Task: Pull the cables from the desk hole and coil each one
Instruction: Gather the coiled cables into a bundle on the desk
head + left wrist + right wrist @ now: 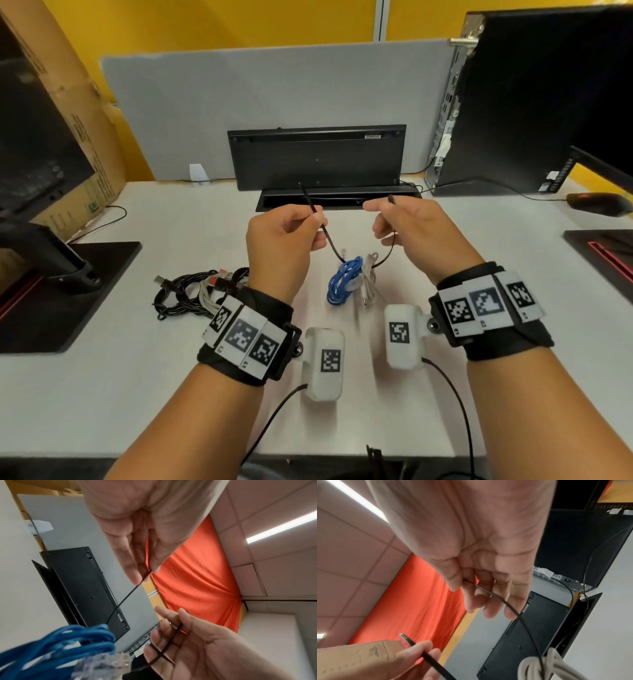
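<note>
We hold a thin black cable tie [331,242] by its two ends, raised above the white desk [137,342], on our side of the long black desk hole [337,200].

Grip: the left hand [284,241] pinches one end between thumb and forefinger, the other fingers curled in; the tip sticks up past the knuckles. The right hand [412,228] pinches the other end the same way, its remaining fingers loosely bent. The strap sags between the hands and passes under the coiled bright blue network cable [344,281] and the bundled white cord [369,274], which lie touching each other on the desk, nearer to us than the hole. The right wrist view shows the strap running beneath the white cord; whether it lifts either bundle we cannot tell.

Progress: left of the blue coil, also on our side of the hole, sits a loose heap of black and grey cables with a red plug [195,291], apparently already pulled out and gathered. The blue and white cables look coiled. In the right wrist view at least one thin dark lead still runs into the hole, so extraction seems unfinished.

Judgement: the step in hand is binding the blue-and-white bundle. Closing the strap remains, then any cables left in the hole.
</note>
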`<action>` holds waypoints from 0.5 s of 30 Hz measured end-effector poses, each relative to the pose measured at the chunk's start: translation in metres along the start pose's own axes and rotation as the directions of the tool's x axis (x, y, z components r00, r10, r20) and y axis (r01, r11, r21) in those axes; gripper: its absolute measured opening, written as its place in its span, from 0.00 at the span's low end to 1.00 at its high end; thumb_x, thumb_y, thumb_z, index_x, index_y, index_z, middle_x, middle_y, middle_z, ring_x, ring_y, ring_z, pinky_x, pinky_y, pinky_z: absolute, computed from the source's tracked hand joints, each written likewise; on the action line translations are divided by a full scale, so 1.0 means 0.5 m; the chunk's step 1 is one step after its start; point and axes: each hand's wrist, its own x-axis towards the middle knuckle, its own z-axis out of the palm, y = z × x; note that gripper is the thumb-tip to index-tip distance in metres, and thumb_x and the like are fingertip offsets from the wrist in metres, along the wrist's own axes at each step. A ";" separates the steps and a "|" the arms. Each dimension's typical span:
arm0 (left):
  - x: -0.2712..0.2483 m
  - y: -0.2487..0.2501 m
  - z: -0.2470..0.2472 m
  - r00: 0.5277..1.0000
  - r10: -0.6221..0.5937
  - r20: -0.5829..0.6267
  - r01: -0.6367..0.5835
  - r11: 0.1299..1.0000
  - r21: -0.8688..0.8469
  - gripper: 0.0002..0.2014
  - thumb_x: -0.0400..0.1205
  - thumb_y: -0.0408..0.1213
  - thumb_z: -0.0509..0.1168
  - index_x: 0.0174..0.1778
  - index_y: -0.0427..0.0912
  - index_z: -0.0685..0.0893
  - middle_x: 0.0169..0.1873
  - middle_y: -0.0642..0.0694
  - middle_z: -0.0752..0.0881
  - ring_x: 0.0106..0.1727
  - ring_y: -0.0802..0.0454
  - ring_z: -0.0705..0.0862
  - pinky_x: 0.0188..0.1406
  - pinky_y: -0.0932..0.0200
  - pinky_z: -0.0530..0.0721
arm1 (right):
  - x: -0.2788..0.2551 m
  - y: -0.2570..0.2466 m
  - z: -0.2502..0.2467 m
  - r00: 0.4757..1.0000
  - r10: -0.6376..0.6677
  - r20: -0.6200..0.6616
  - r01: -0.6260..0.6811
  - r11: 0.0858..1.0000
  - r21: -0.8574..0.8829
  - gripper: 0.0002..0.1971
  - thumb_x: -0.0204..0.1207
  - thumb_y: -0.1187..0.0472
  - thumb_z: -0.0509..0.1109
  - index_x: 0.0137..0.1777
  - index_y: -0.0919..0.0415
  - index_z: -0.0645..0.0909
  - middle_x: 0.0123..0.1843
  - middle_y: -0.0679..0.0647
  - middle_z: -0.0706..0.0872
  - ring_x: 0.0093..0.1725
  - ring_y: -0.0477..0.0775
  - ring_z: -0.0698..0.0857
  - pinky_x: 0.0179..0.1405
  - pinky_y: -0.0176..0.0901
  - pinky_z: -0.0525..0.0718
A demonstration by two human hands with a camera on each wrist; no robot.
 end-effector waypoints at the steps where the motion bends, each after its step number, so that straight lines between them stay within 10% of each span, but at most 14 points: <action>1: 0.000 0.001 0.001 1.000 0.016 0.011 -0.016 1.000 0.010 0.09 0.81 0.35 0.70 0.37 0.53 0.89 0.33 0.51 0.91 0.34 0.53 0.90 0.37 0.63 0.89 | -0.002 0.000 0.002 1.000 -0.018 0.001 0.018 1.000 -0.009 0.16 0.81 0.54 0.61 0.46 0.64 0.87 0.40 0.57 0.86 0.42 0.52 0.84 0.55 0.59 0.85; 7: -0.003 0.008 0.010 0.994 0.050 0.092 -0.047 0.998 -0.032 0.05 0.81 0.34 0.71 0.44 0.49 0.91 0.35 0.54 0.91 0.34 0.55 0.91 0.35 0.68 0.86 | -0.005 -0.003 0.017 0.995 -0.079 0.052 0.084 0.992 -0.089 0.14 0.85 0.57 0.58 0.51 0.45 0.86 0.33 0.31 0.84 0.38 0.34 0.81 0.42 0.36 0.77; 15: -0.011 0.019 0.001 0.985 0.018 0.172 0.002 0.993 -0.116 0.07 0.81 0.30 0.70 0.52 0.36 0.91 0.41 0.48 0.91 0.39 0.52 0.91 0.39 0.59 0.90 | -0.006 -0.002 0.059 0.967 -0.218 0.132 0.246 0.931 -0.269 0.10 0.82 0.61 0.66 0.52 0.57 0.90 0.46 0.51 0.90 0.43 0.39 0.82 0.50 0.34 0.79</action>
